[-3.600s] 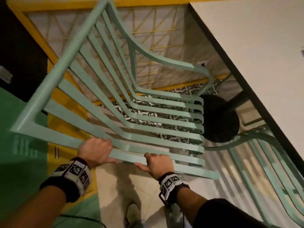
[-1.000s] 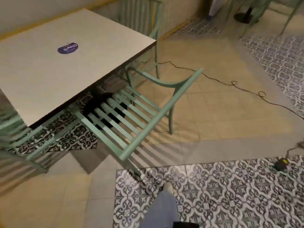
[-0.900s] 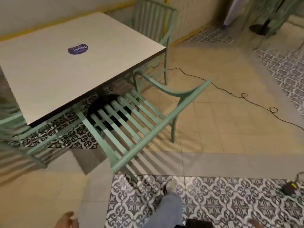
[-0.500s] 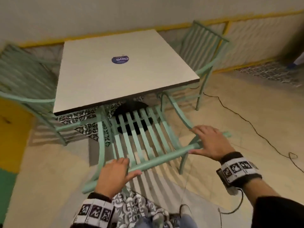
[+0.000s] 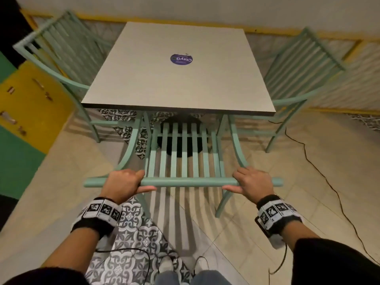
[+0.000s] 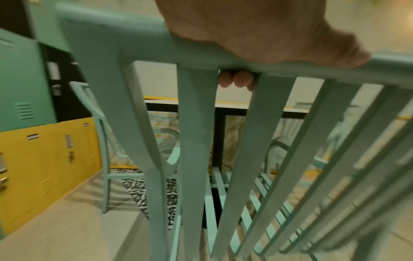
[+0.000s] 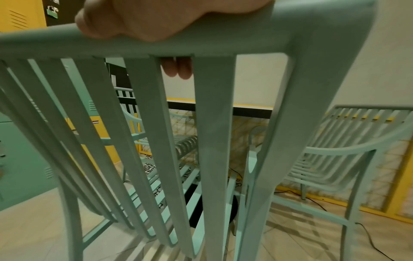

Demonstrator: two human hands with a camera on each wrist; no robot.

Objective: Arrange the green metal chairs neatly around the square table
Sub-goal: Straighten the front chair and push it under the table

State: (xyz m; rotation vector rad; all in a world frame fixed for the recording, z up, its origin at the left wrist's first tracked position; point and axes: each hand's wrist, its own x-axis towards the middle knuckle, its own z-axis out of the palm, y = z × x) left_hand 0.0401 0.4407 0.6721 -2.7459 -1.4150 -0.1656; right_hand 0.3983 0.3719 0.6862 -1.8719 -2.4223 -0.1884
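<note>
A green slatted metal chair (image 5: 183, 153) faces the near side of the square pale table (image 5: 178, 79), its seat front under the table edge. My left hand (image 5: 125, 182) grips the left part of its top rail (image 5: 185, 181), and my right hand (image 5: 254, 182) grips the right part. In the left wrist view fingertips (image 6: 236, 82) curl under the rail (image 6: 138, 46). The right wrist view shows the same, with fingertips (image 7: 177, 68) below the rail (image 7: 223, 42). A second green chair (image 5: 67, 64) stands at the table's left side and a third (image 5: 302, 79) at its right.
Yellow and green lockers (image 5: 26, 112) line the left wall. A black cable (image 5: 320, 173) runs across the beige floor on the right. Patterned tiles (image 5: 133, 239) lie under my feet, and the table's black round base (image 5: 181, 138) shows beneath the seat.
I have turned square to the table. Both hands, reaching half a second ago, now grip the top rail, and the chair stands straight in front of the table instead of at an angle.
</note>
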